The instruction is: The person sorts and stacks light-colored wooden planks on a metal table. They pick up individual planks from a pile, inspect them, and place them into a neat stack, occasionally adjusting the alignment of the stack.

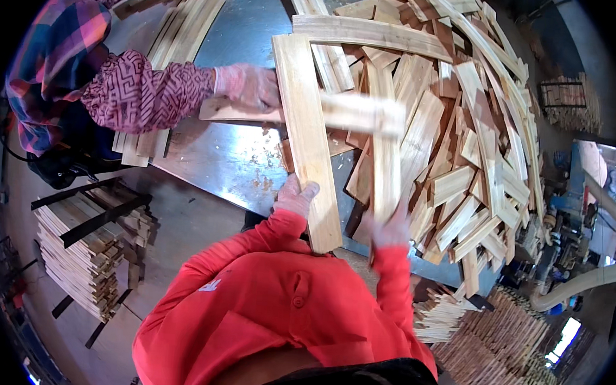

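My left hand [297,195], in a pale glove, grips the edge of a long flat wooden board [305,129] near its lower end, thumb on top. The board tilts away from me across the metal table. My right hand [390,229], gloved and blurred by motion, is closed about the near end of a narrower wooden board [386,162] that reaches over the pile. Across from me on the left, a co-worker's gloved hand [247,86] is at another board [362,114], blurred and passing behind mine.
A heap of loose wooden boards [466,146] covers the right of the metal table [232,163]. Several boards [180,36] lie side by side at the far left. Stacked wood stands on the floor at left [82,256] and right [500,338]. Machinery and a hose [584,283] are at far right.
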The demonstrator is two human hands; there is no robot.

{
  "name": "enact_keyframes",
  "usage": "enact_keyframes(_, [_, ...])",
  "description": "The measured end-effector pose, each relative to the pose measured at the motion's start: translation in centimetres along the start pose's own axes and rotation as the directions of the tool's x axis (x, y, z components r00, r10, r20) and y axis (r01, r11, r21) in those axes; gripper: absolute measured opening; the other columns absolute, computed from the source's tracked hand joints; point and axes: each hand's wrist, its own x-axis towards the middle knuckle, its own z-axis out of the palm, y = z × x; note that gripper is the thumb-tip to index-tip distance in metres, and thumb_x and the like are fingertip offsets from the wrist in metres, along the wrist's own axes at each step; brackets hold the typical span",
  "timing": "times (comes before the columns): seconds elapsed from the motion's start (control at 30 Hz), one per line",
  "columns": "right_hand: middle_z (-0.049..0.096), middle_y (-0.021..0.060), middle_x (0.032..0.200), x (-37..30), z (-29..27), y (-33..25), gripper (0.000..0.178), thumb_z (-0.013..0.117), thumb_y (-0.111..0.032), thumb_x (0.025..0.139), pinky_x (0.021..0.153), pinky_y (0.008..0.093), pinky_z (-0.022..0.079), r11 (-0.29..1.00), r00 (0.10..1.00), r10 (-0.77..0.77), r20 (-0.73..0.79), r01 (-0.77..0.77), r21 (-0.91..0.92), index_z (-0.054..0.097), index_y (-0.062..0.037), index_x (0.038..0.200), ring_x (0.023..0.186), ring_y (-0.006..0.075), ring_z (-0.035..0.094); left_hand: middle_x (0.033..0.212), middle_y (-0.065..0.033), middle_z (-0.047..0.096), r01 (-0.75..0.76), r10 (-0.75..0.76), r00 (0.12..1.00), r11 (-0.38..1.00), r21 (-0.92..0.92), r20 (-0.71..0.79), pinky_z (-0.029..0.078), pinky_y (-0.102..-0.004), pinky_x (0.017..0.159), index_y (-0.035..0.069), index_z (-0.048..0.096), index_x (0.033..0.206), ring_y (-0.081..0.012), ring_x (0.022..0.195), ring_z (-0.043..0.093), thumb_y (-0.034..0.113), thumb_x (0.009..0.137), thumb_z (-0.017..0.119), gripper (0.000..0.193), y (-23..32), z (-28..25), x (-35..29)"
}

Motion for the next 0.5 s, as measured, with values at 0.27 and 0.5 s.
enact_keyframes(0.27, [0.049,0.0281,0.129,-9.7,-7.0,9.3,0.115,0.082,-0.042,0.058,0.096,0.0458,0.046,0.804,0.948,0.129,-0.290,-0.272,-0.529,0.021,-0.0096,0.149,0.114,0.0429,0.054,0.106,-0.0081,0.064,-0.188,0.160,0.964,0.975,0.120,0.211,0.049,-0.0314,0.084,-0.001,0.052,0.121,-0.0163,0.094,0.060,0.008,0.086,0.063,0.038,0.7,-0.6,2.2])
enact_keyframes(0.5, [0.053,0.0171,0.126,-9.1,-4.9,11.5,0.112,0.084,-0.005,0.055,0.088,0.0412,0.050,0.881,0.781,0.203,-0.590,0.117,0.458,0.025,-0.0151,0.150,0.102,0.0290,0.058,0.115,-0.0069,0.062,-0.056,0.069,0.957,0.997,-0.053,0.281,0.048,-0.0295,0.089,0.001,0.050,0.127,-0.0154,0.100,0.059,0.013,0.089,0.063,0.042,3.2,1.6,1.9])
